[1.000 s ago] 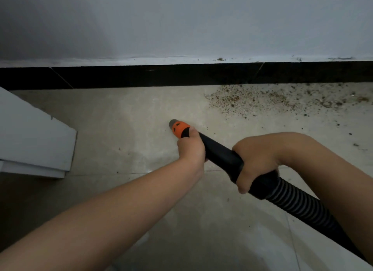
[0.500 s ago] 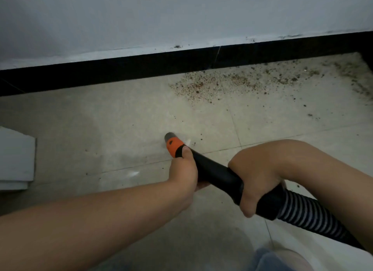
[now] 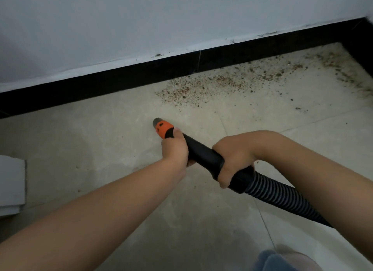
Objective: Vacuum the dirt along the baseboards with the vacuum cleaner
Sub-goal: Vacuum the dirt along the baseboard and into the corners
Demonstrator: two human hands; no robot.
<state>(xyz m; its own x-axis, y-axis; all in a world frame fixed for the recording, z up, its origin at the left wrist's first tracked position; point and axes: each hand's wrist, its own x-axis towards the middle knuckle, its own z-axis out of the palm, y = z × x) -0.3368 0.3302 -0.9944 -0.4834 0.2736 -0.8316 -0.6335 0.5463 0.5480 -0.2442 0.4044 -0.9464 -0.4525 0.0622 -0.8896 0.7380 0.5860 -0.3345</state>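
- Both hands grasp the vacuum nozzle tube (image 3: 203, 153), as they did 0.5 s ago: the left hand (image 3: 175, 149) wraps the tube just behind the orange tip (image 3: 163, 128), and the right hand (image 3: 232, 159) is curled round the thick black collar where the ribbed hose (image 3: 282, 198) joins.
- The grey mouth of the tip points at the floor (image 3: 101, 145) and sits short of the dirt (image 3: 212, 85), not yet in it; whether it touches the tile I cannot tell.
- The dirt lies scattered along the black baseboard (image 3: 121, 77), thickest ahead and to the right of the tip, thinning toward the right-hand corner.
- Compared with 0.5 s ago, the view has swung right: the baseboard now slants more steeply, and the room corner (image 3: 363, 28) shows at the right edge.
- The white object (image 3: 12, 186) remains at the left edge.
- A blurred bit of blue clothing (image 3: 272, 258) shows at the bottom.
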